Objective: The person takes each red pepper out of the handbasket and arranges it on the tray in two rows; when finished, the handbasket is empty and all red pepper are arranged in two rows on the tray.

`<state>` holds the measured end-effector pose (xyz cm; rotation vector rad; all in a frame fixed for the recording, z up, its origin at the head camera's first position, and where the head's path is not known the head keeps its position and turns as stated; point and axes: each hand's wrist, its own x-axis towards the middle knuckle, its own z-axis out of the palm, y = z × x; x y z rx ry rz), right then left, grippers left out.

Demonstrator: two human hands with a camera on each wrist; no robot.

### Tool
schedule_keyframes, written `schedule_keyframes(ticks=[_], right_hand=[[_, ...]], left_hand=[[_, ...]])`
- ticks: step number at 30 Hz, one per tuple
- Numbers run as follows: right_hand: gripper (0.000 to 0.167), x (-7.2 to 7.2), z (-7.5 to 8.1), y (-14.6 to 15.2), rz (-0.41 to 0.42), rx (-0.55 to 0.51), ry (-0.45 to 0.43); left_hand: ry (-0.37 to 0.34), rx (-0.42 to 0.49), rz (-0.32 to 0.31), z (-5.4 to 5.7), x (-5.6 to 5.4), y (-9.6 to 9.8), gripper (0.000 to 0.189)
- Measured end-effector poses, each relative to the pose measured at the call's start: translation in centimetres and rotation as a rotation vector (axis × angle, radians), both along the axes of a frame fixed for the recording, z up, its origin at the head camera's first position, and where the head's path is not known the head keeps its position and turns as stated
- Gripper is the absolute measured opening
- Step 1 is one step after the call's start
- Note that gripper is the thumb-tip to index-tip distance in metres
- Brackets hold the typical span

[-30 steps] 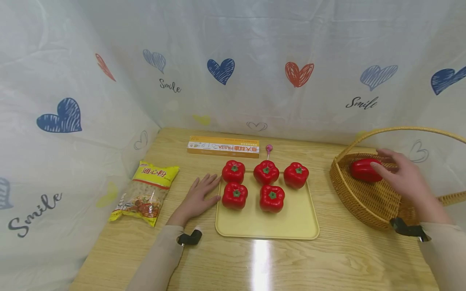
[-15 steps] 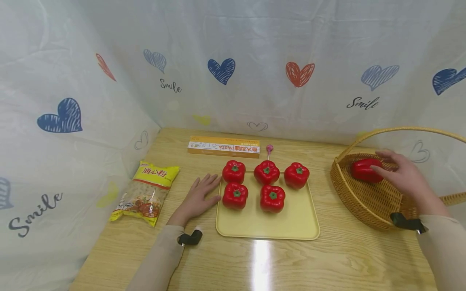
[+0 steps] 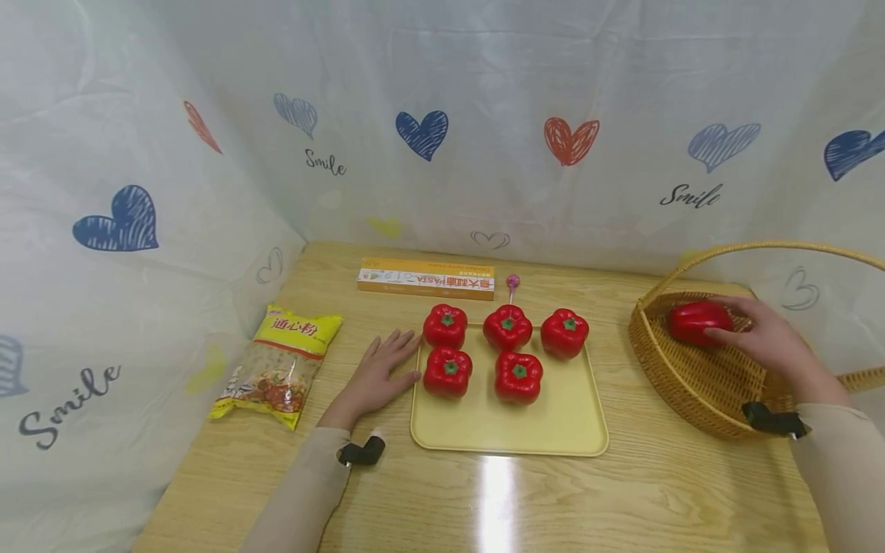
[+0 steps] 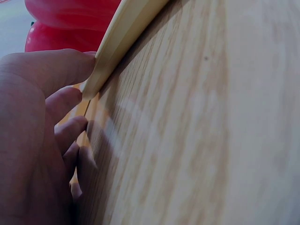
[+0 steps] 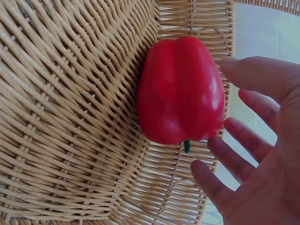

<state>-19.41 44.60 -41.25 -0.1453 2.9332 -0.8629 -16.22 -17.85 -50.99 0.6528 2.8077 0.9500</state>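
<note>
A red bell pepper (image 3: pixel 700 322) lies on its side in the wicker basket (image 3: pixel 646 349) at the right. My right hand (image 3: pixel 770 342) reaches over the basket, thumb and fingers spread close around the pepper's near side. In the right wrist view the bell pepper (image 5: pixel 180 93) shows its green stem, with the thumb (image 5: pixel 258 75) right at its edge and the fingertips just beside it. My left hand (image 3: pixel 373 382) rests flat on the table, its fingertips at the left rim of the yellow tray (image 3: pixel 512 430). Several red bell peppers (image 3: pixel 518 376) stand stem up on that tray.
A pasta box (image 3: pixel 425 279) and a pink lollipop (image 3: pixel 513 283) lie behind the tray. The yellow bag of macaroni (image 3: pixel 280 367) is on the left. An arched handle (image 3: pixel 767 246) spans the basket, and a curtain with hearts (image 3: pixel 484 177) hangs behind the table.
My right hand has lowered slightly and come closer about the bell pepper in the basket. The left hand stays where it was beside the tray.
</note>
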Motion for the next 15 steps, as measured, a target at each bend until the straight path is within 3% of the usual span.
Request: schedule_keyframes(ticks=[15], right_hand=[[0.059,-0.33,-0.83,0.7,0.079,0.053,-0.006]], left_hand=[[-0.002,-0.009,0.0,-0.19,-0.08,-0.07,0.067]])
